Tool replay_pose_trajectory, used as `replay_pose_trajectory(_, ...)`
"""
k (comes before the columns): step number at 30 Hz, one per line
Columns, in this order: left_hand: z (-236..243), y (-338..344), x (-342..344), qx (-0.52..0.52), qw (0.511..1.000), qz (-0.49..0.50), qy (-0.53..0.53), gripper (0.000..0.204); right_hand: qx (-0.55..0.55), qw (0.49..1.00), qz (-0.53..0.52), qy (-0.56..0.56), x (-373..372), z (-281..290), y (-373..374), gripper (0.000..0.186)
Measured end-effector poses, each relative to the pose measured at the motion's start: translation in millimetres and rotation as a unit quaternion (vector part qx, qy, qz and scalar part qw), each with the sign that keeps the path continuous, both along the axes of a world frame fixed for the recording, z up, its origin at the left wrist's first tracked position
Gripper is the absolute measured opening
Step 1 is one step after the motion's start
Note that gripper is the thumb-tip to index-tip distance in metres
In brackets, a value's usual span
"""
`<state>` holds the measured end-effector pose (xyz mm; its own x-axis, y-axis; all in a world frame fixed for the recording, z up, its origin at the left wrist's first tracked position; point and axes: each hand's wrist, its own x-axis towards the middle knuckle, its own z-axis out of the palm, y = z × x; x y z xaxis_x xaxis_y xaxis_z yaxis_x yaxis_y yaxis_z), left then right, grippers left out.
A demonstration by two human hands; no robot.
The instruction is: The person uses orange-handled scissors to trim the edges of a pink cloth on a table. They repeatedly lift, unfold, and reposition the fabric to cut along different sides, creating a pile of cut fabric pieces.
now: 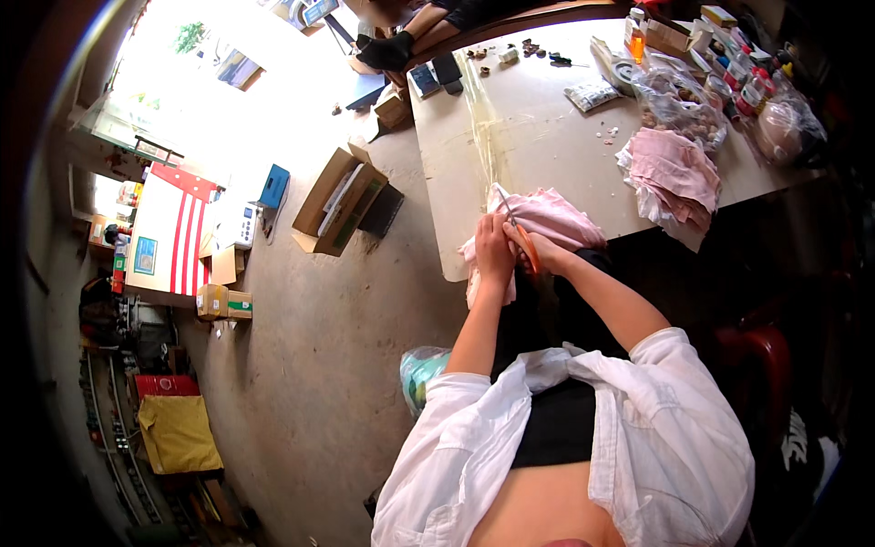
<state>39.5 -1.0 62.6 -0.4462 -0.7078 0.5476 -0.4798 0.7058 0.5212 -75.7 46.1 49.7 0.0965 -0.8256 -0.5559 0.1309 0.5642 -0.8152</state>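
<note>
A pale pink cloth (558,217) lies bunched over the near edge of the table, part of it hanging down by my lap. My left hand (493,248) is closed on the cloth at its left part. In my right hand (546,252) are scissors with orange handles (527,246), their blades pointing away from me over the cloth beside my left fingers. Whether the blades are apart is too small to tell. Farther right, a folded stack of pink cloth (676,173) rests on the table's near edge.
On the pale table (547,155), a plastic bag of brown round items (679,100), bottles (753,91) and a small packet (592,94) stand at the right. Two phones (436,75) lie at the far left corner. An open cardboard box (339,201) stands on the floor. Another person's foot (386,51) shows beyond.
</note>
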Motion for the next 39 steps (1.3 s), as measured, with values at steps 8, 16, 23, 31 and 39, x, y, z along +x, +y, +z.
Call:
replay_pose_trajectory(8, -3, -1, 0, 0.032, 0.999, 0.017, 0.019, 0.025, -0.050, 0.983, -0.003, 0.175, 4, -5, 8, 0.067)
replay_pose_trajectory(16, 2, 2, 3, 0.037, 0.998, 0.025, 0.038, 0.015, -0.080, 0.995, -0.051, 0.015, 12, -4, 9, 0.070)
replay_pose_trajectory(23, 8, 1, 6, 0.034, 0.997, 0.011, 0.067, 0.008, -0.080, 0.996, 0.014, 0.028, 5, -4, -14, 0.069)
replay_pose_trajectory(31, 5, 3, 3, 0.052, 0.997, 0.024, 0.047, 0.021, -0.101, 0.978, -0.015, 0.183, 4, -5, 8, 0.071)
replay_pose_trajectory(39, 5, 6, 6, 0.028, 0.998, 0.032, 0.045, 0.014, 0.017, 0.998, -0.053, -0.001, 11, 7, 5, 0.064)
